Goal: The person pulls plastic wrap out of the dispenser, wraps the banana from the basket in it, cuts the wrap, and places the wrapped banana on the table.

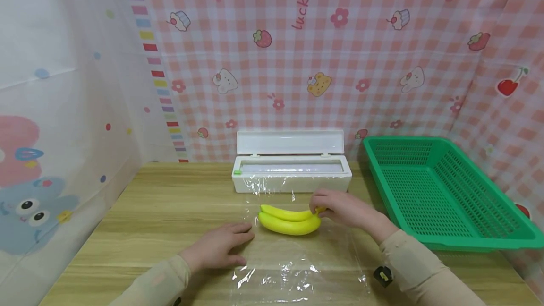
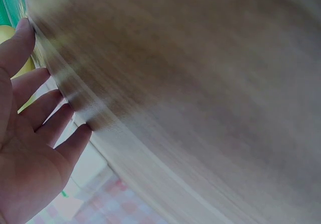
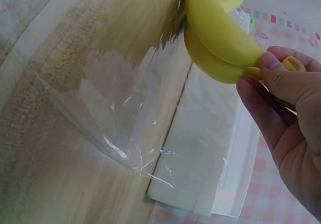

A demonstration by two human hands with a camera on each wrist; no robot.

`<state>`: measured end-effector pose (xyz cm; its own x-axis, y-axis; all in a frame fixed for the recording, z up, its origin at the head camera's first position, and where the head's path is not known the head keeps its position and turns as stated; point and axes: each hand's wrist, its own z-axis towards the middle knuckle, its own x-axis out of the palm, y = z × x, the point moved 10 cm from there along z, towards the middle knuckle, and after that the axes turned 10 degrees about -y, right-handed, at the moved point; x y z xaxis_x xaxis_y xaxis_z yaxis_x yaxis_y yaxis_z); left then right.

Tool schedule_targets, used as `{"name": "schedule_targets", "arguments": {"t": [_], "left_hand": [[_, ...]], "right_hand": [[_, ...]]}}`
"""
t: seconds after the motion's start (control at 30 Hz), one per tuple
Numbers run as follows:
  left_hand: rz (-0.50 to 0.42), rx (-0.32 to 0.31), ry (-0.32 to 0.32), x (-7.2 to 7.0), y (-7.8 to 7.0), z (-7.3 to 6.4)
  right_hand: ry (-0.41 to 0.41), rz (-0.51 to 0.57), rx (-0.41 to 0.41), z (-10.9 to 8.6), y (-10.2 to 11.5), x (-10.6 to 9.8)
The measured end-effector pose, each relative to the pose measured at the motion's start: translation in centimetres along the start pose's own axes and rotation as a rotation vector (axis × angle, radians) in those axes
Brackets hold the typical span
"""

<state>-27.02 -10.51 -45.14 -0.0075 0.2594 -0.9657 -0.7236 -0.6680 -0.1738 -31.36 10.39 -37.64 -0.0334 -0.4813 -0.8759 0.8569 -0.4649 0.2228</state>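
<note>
A bunch of two yellow bananas [image 1: 290, 222] lies over a sheet of clear plastic wrap [image 1: 293, 268] on the wooden table. My right hand [image 1: 342, 208] pinches the bananas by their stem end; the right wrist view shows thumb and fingers round the stem [image 3: 293, 66]. Left of the bananas, my left hand [image 1: 221, 245] rests with spread fingers by the left edge of the wrap. In the left wrist view the fingertips [image 2: 84, 129] touch the tabletop and the palm holds nothing. The wrap runs up to a white dispenser box [image 1: 291, 183] whose lid [image 1: 290, 142] stands raised.
At the right stands a green plastic basket [image 1: 425, 240] with slotted walls. A small black object [image 1: 383, 276] shows beside the right sleeve. Checked cloth [image 1: 272, 65] hangs behind the table [image 1: 140, 216], and a white printed cloth [image 1: 63, 107] hangs at the left.
</note>
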Motion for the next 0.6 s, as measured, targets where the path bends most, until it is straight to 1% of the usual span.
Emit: {"name": "schedule_targets", "arguments": {"t": [0.3, 0.6], "left_hand": [[0.007, 0.003, -0.001, -0.04, 0.03, 0.05], [0.006, -0.005, 0.004, 0.11, 0.01, 0.04]], "right_hand": [[-0.002, 0.001, 0.0, -0.03, 0.09, 0.12], [-0.056, 0.012, -0.048, -0.35, 0.29, -0.2]]}}
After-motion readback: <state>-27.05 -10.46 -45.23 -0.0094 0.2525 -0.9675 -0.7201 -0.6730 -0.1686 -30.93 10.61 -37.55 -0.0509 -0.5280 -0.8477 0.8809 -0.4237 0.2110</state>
